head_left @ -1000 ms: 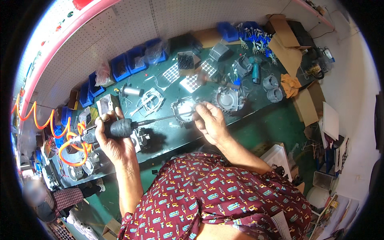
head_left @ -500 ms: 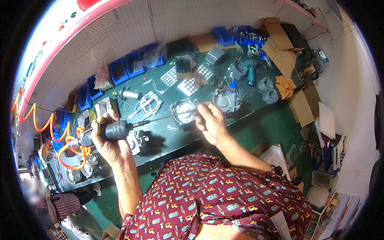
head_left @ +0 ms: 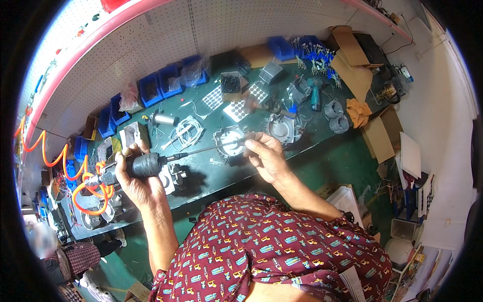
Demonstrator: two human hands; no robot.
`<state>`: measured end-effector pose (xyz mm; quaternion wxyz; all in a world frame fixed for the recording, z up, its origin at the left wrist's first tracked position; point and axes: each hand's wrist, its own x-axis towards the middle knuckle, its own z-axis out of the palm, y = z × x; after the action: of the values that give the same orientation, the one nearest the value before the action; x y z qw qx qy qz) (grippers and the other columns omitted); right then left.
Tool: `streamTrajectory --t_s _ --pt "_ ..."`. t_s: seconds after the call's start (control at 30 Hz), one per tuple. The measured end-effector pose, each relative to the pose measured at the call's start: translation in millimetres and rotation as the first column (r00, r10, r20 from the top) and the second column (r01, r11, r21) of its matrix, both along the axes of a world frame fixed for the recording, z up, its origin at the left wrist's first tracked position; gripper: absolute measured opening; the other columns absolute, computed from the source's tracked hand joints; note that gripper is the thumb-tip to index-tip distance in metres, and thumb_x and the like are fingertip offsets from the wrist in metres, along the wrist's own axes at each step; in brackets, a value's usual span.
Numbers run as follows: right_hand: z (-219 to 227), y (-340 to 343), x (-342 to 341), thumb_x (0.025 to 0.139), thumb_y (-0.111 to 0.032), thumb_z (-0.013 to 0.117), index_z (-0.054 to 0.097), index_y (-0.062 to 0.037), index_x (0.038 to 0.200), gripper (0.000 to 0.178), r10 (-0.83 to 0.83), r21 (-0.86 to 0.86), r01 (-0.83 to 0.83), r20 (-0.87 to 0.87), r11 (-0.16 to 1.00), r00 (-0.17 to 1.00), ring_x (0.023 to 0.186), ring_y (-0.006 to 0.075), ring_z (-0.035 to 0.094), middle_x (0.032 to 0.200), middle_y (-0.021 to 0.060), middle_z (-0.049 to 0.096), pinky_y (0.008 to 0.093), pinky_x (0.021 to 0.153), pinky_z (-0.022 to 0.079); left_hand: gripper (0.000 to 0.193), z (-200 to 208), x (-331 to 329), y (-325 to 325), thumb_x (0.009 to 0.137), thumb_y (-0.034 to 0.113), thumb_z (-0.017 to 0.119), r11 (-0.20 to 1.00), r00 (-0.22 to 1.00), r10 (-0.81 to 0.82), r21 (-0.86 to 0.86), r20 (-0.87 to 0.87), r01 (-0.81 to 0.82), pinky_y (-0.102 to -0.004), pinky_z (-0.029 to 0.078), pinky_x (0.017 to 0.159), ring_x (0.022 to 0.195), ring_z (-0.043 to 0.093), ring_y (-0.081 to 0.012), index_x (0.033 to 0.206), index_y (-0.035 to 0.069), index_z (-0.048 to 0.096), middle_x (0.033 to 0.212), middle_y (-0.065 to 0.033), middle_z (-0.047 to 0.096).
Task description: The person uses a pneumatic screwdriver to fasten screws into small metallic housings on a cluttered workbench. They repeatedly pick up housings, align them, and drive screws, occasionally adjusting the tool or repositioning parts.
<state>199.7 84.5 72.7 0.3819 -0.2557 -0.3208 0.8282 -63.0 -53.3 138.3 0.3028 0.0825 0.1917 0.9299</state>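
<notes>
My left hand [head_left: 142,190] is wrapped round the black body of an air screwdriver [head_left: 145,165], held level above the bench. Its long thin bit [head_left: 207,149] points right, toward my right hand [head_left: 267,156]. There my thumb and fingers are pinched together at the bit's tip; what lies between them is too small to make out. Below the tip, a round finned metal housing [head_left: 229,143] sits on the bench, and a similar housing [head_left: 282,129] stands to its right. Another metal part [head_left: 172,178] lies just right of my left hand, partly hidden.
An orange coiled air hose [head_left: 65,161] runs from the screwdriver to the left. Along the back of the green bench [head_left: 201,194] stand blue bins [head_left: 149,89] and a box of small dark parts [head_left: 231,84]. A teal power tool [head_left: 315,96] lies right. Another person [head_left: 83,257] is at lower left.
My right hand's fingers have shifted slightly and closed in round the bit's tip. The screwdriver and my left hand have hardly moved.
</notes>
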Motion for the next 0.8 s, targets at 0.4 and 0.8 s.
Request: streamTrajectory --t_s 0.4,0.8 --pt "6 12 6 0.093 -0.006 0.066 0.065 0.004 0.11 0.019 0.008 0.303 -0.067 0.191 0.951 0.982 0.066 0.0103 0.067 0.091 0.0137 0.072 0.016 0.043 0.043 0.013 9 3 4 0.092 0.011 0.063 1.0 1.0 -0.022 -0.009 -0.004 0.022 -0.0462 0.047 0.105 0.1 0.063 -0.0259 0.098 0.0 0.063 0.097 -0.0122 0.066" --pt "9 15 9 0.093 -0.005 0.065 0.065 0.005 0.108 0.018 0.077 0.198 -0.108 0.162 0.974 0.984 0.066 0.0121 0.068 0.09 0.0139 0.071 0.0159 0.04 0.04 0.012 21 13 11 0.093 0.012 0.063 0.998 0.999 0.034 -0.061 0.034 -0.032 -0.0442 0.049 0.101 0.096 0.063 -0.0249 0.099 0.002 0.06 0.093 -0.0101 0.065"
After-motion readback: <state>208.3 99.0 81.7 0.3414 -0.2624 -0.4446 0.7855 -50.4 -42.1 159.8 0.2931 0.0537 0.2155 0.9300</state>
